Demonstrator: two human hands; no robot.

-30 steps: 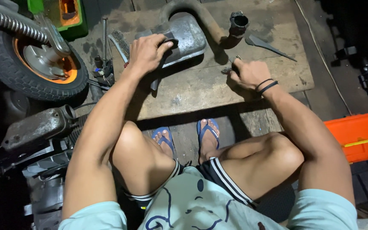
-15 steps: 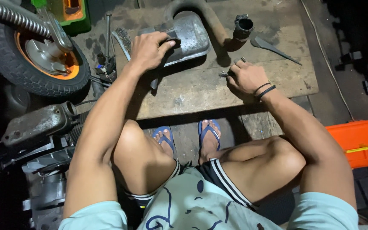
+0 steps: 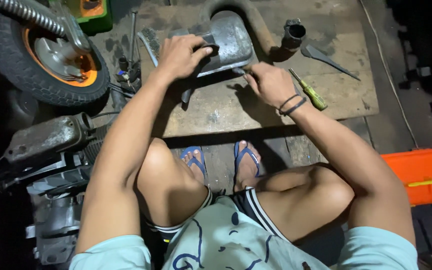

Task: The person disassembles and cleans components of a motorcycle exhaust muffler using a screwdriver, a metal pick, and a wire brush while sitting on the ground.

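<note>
Left of the grey metal cover (image 3: 231,42) stands a small wheel (image 3: 43,55). The left hand (image 3: 178,55) grips the cover's left edge, fingers curled over it. The right hand (image 3: 271,85) pinches something small at its lower right corner. A yellow-handled screwdriver (image 3: 308,91) lies right of the cover.

Pale blue tee (image 3: 226,240), blue flip-flops (image 3: 246,157)
</note>
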